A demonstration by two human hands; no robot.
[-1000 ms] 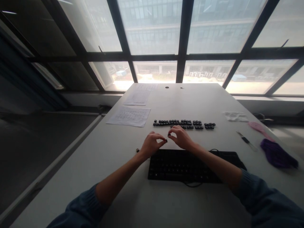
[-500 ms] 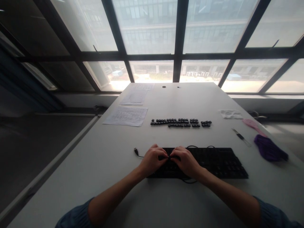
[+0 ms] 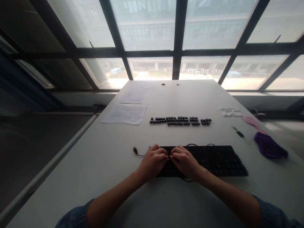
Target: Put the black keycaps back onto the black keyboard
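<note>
A black keyboard [image 3: 213, 158] lies on the white table [image 3: 118, 164] in front of me. My left hand [image 3: 153, 160] and my right hand [image 3: 185, 161] rest on its left part, fingertips curled and pressed together over a small dark keycap that I can barely make out. Behind the keyboard, several loose black keycaps [image 3: 180, 120] lie in rows. The keyboard's USB plug [image 3: 135, 149] lies just left of my left hand.
Printed paper sheets [image 3: 124, 114] lie at the back left. On the right are a small tool [image 3: 240, 134], a purple cloth [image 3: 268, 146], a pink item [image 3: 253, 122] and a clear packet [image 3: 230, 111]. Large windows stand beyond the table's far edge.
Both hands came back from near the keycap rows to the keyboard's left part with a keycap pinched between them; over the last half second they stay pressed there.
</note>
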